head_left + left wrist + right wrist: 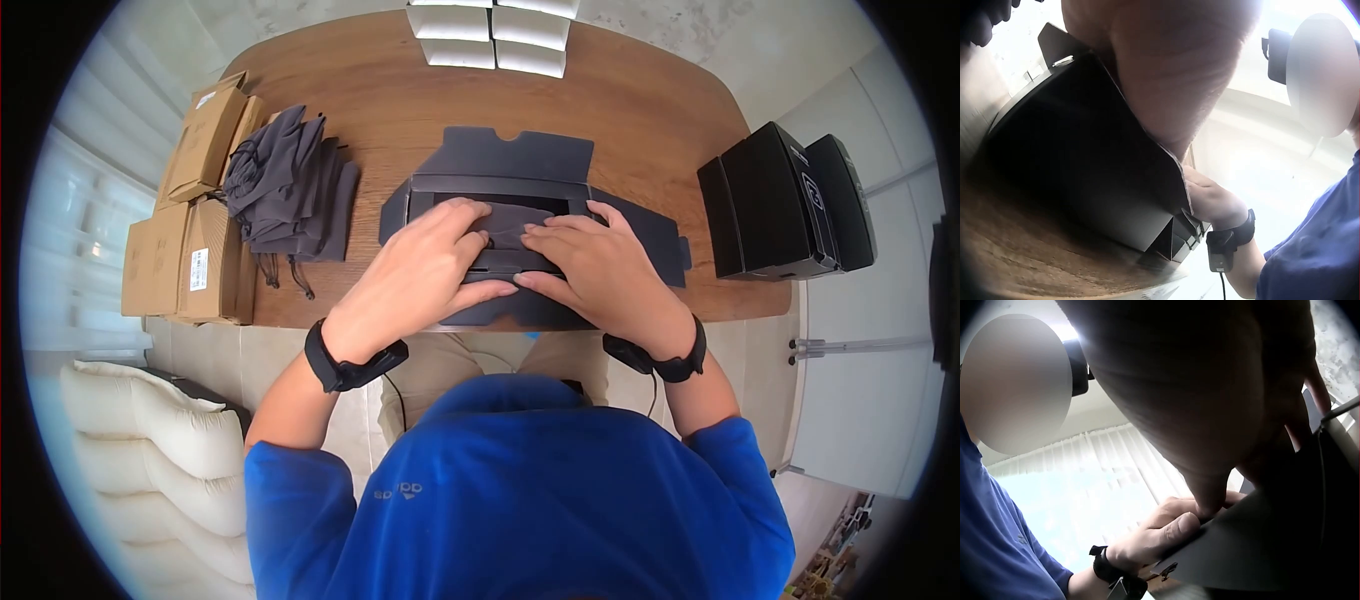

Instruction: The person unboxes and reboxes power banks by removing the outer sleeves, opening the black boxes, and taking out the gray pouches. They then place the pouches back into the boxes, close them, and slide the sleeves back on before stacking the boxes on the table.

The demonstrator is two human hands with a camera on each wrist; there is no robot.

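Note:
An unfolded black cardboard box lies on the wooden table in front of the person, its lid flap spread toward the back and side flaps out. Inside it sits a dark grey cloth pouch. Fingers of the left hand press on the pouch from the left, with the thumb along the box's front edge. From the other side, the right hand presses the pouch too, its thumb almost meeting the left one. In the left wrist view, the box wall hides the fingertips.
A pile of grey drawstring pouches lies at the left, beside stacked brown cardboard boxes. Black boxes stand at the right table end. White open boxes sit at the back of the wooden table.

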